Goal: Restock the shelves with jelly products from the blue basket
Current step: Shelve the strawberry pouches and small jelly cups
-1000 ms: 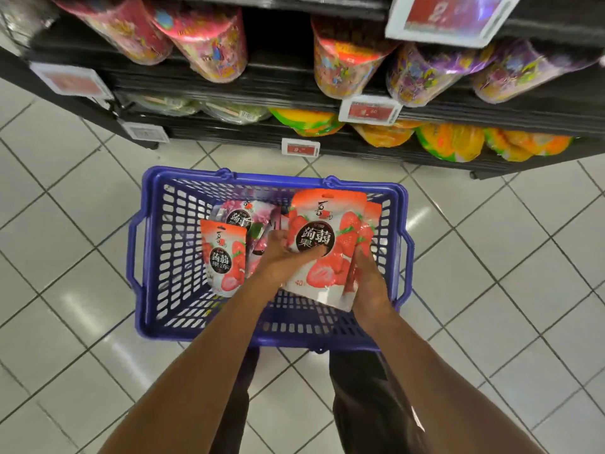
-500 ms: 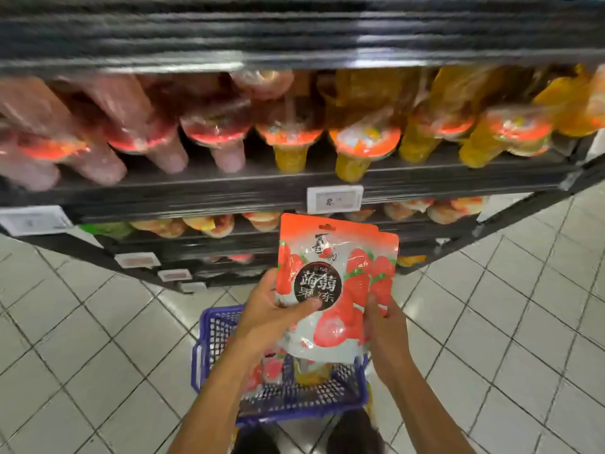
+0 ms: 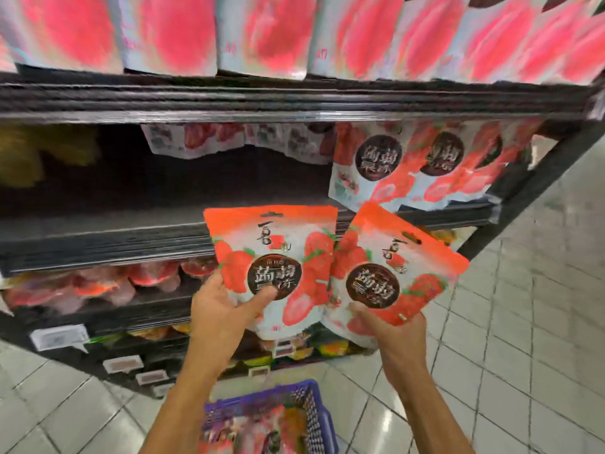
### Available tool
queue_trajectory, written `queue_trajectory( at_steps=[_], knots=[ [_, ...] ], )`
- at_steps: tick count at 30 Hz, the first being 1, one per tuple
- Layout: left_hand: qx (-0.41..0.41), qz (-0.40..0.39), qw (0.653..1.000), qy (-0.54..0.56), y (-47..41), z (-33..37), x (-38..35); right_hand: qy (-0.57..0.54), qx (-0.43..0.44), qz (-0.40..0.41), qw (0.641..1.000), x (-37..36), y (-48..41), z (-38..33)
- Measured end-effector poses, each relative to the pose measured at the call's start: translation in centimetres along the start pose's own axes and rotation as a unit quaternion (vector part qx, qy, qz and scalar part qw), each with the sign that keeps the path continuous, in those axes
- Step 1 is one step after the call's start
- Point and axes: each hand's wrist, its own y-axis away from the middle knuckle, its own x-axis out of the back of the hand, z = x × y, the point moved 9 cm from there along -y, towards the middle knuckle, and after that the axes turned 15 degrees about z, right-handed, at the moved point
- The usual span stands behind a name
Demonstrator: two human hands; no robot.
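My left hand (image 3: 226, 309) grips an upright red-and-white strawberry jelly pouch (image 3: 278, 250) by its lower left, thumb across the front. My right hand (image 3: 389, 329) holds a second matching pouch (image 3: 402, 267) from below, tilted to the right and overlapping the first one's edge. Both pouches are raised in front of the dark shelf (image 3: 131, 237), whose left and middle part is bare. Matching strawberry pouches (image 3: 409, 165) stand at the right of that shelf. The blue basket (image 3: 314, 398) sits on the floor below my arms, with more packets inside.
A row of red pouches (image 3: 262, 34) fills the shelf above. Lower shelves hold jelly cups (image 3: 98, 286) and price tags (image 3: 59, 337). Yellow packs (image 3: 19, 155) lie at the far left. White floor tiles (image 3: 523, 322) spread to the right.
Both hands rose from the basket to shelf height. The stacked pouches have separated, one in each hand. My view has tilted up, so the basket has dropped to the bottom edge.
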Motion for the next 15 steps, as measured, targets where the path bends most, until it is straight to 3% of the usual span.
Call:
queue_trajectory(
  at_steps=[6, 15],
  knots=[
    [0.009, 0.022, 1.000, 0.012, -0.7, 1.7, 0.2, 0.006, 0.038, 0.025, 0.999, -0.6, -1.4, -4.0],
    [0.015, 0.060, 0.998, -0.033, -1.8, 3.0, 0.6, 0.015, 0.086, -0.042, 0.995, -5.2, -2.7, -8.0]
  ],
)
